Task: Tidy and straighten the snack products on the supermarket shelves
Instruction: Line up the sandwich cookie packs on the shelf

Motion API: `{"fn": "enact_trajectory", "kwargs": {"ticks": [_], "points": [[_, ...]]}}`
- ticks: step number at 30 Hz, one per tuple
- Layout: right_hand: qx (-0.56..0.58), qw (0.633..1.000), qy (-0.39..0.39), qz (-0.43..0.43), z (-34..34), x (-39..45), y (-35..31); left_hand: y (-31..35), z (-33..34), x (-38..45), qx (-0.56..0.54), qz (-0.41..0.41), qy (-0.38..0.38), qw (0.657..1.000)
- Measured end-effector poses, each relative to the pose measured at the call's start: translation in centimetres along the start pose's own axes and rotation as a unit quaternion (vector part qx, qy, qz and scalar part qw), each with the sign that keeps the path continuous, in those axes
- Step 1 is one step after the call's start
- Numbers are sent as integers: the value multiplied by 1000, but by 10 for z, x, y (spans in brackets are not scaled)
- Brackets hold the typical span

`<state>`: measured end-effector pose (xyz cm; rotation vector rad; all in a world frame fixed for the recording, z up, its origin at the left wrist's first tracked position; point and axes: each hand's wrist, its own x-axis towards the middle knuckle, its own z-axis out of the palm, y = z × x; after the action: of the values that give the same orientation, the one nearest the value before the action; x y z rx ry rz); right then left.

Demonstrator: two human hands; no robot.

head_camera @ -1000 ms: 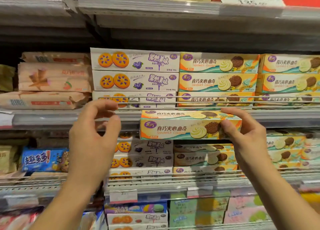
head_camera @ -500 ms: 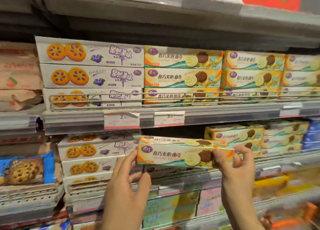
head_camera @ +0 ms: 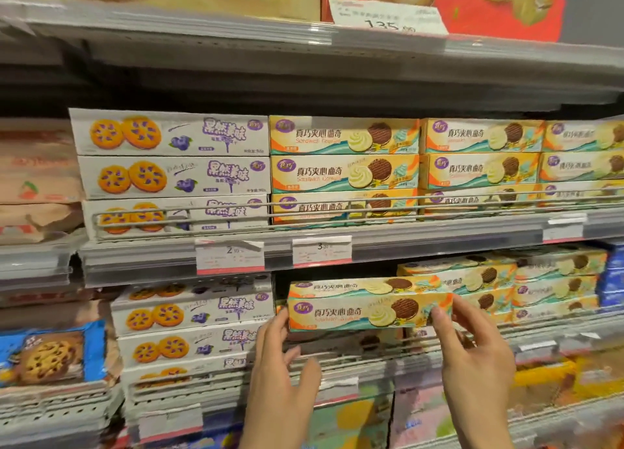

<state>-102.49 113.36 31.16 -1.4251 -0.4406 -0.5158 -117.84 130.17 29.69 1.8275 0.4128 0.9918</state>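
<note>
A long orange-and-teal sandwich cookie box [head_camera: 358,305] is held level in front of the lower shelf, in the gap between the white blueberry cookie boxes [head_camera: 192,313] and a stack of matching sandwich cookie boxes [head_camera: 489,286]. My right hand [head_camera: 472,357] pinches its right end. My left hand [head_camera: 280,364] touches its left end with the fingertips, fingers spread. Under the held box the shelf slot is dark, with another box lying low behind the wire rail.
The upper shelf [head_camera: 405,235] carries neat stacks of blueberry boxes [head_camera: 169,154] and sandwich cookie boxes [head_camera: 344,154] behind a wire rail. Price tags [head_camera: 320,251] hang on its edge. Blue chocolate-chip cookie packs [head_camera: 50,354] sit lower left; pink wafer packs [head_camera: 37,178] upper left.
The sandwich cookie box has come down from the upper shelf's edge to the lower shelf level. My left hand, free a second ago, has moved to the box's left end.
</note>
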Motion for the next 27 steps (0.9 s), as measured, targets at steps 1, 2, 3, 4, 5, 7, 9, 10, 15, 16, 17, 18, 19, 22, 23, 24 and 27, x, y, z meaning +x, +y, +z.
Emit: {"fn": "enact_trajectory", "kwargs": {"ticks": [1,2,3,4,5,7,9,10,15,16,17,18,19,22,23,24,27], "points": [[-4,1000,2,-3,2,2,1,2,-3,2,2,-1,-2,1000],[-12,1000,2,-5,4,4,1,4,-5,4,4,-4,-3,1000],[-20,1000,1,-6,7,5,2,3,-7,5,4,-7,-2,1000],[-25,1000,-3,-9,10,5,3,1,-9,6,3,-8,0,1000],[-28,1000,-5,-11,13,5,3,-1,-10,7,2,-11,1,1000],[-37,999,-5,-14,17,5,4,-4,-13,9,0,-29,-3,1000],[-36,999,-4,-20,19,6,3,-6,-14,10,2,-39,-6,999],[-36,999,-5,-21,20,6,2,-5,-13,10,0,-39,-6,999],[-53,998,-25,-12,21,7,3,-4,-9,13,-16,-43,21,999],[-50,998,-35,-4,21,6,4,-5,-9,14,-16,-46,34,998],[-52,998,-46,0,21,6,5,-6,-9,15,-18,-47,50,997],[-59,997,-57,2,21,5,6,-8,-9,16,-20,-46,65,997],[-64,996,-68,1,21,4,7,-8,-8,17,-22,-45,75,996],[-71,994,-81,-7,22,4,10,-8,-4,17,-10,-38,86,996],[-78,994,-81,-13,22,5,11,-9,-4,17,0,-31,89,996],[-88,993,-81,-19,23,6,11,-10,-3,17,12,-22,95,995],[-112,989,-84,-41,24,12,15,-14,-1,18,75,17,132,988]]}}
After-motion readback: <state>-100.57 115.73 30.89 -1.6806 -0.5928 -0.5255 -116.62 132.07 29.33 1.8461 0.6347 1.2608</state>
